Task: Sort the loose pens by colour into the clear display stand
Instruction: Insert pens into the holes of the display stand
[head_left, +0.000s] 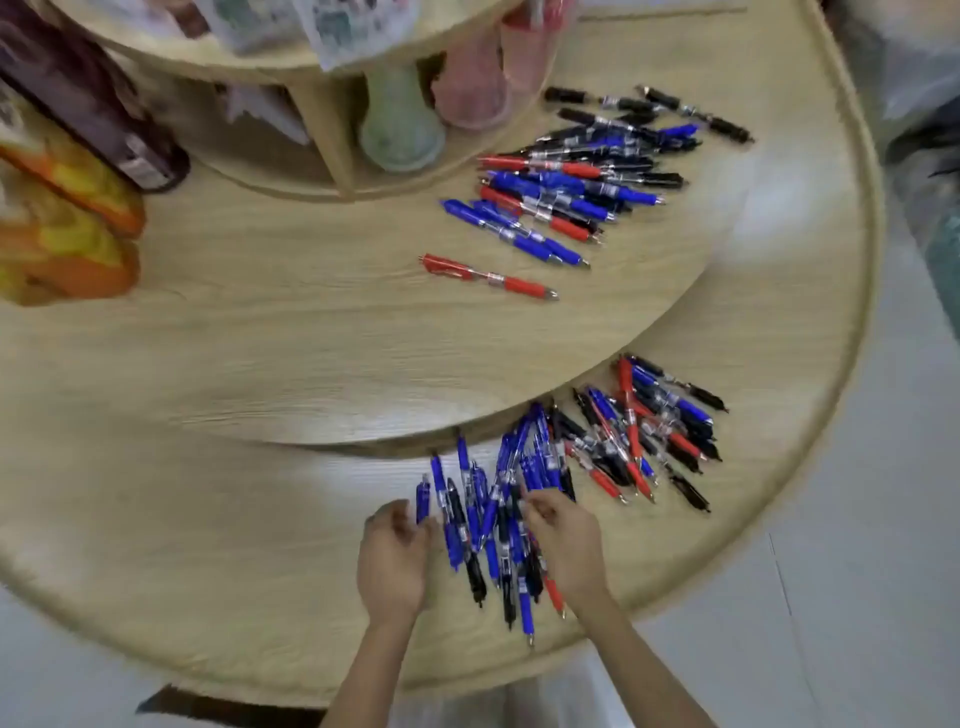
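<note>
Beyond, blurred pink cups, pens loose

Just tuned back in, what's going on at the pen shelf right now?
A person has both hands in the mostly blue pen pile on the lower wooden tier. The left hand is at the pile's left edge and the right hand is over its right side. Blur hides whether either grips a pen. A mixed pile lies beside it, and more unsorted pens lie on the tier above. No clear stand is in view.
</note>
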